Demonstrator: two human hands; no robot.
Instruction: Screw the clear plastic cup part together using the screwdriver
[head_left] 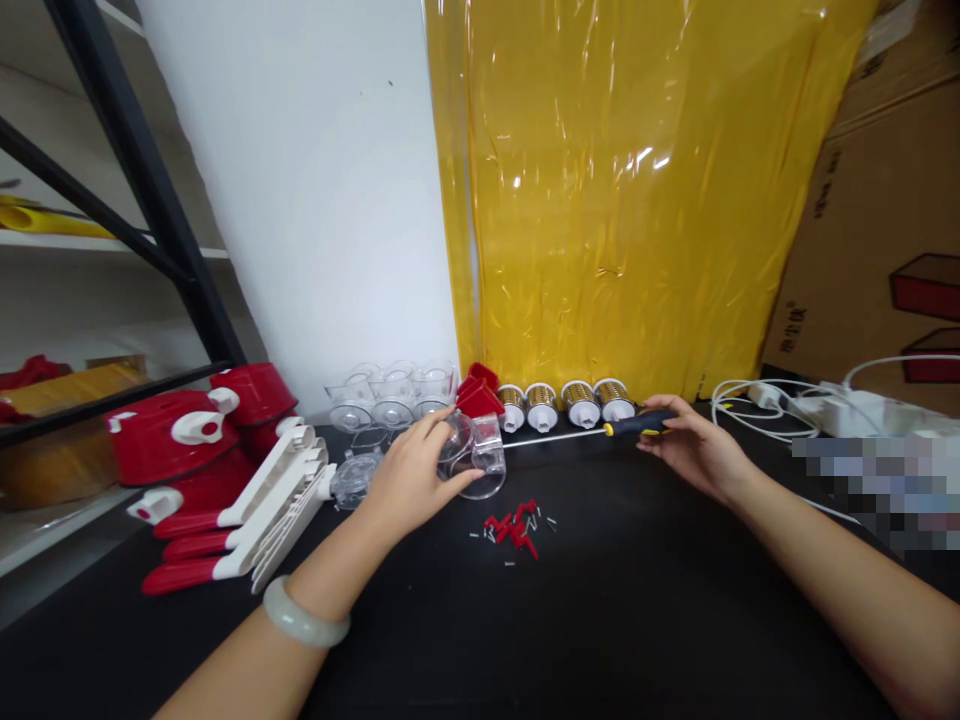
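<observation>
My right hand (694, 445) is closed around the black-and-yellow handle of a screwdriver (639, 424). Its long shaft points left, and the tip reaches the edge of a clear plastic container (491, 460). My left hand (416, 470), with a pale bangle on the wrist, grips that container from the left; part of it is hidden by the fingers. Small red plastic pieces (516, 528) and several loose screws (510, 564) lie on the black tabletop in front. Behind the container are red plastic parts (480, 392).
Several clear cups (394, 385) stand at the back, left of a row of white-and-gold mesh cylinders (579, 403). Red housings (176, 430) and white-and-red handles (247, 530) fill the left side. White cables (750, 405) and a cardboard box (862, 230) are at right.
</observation>
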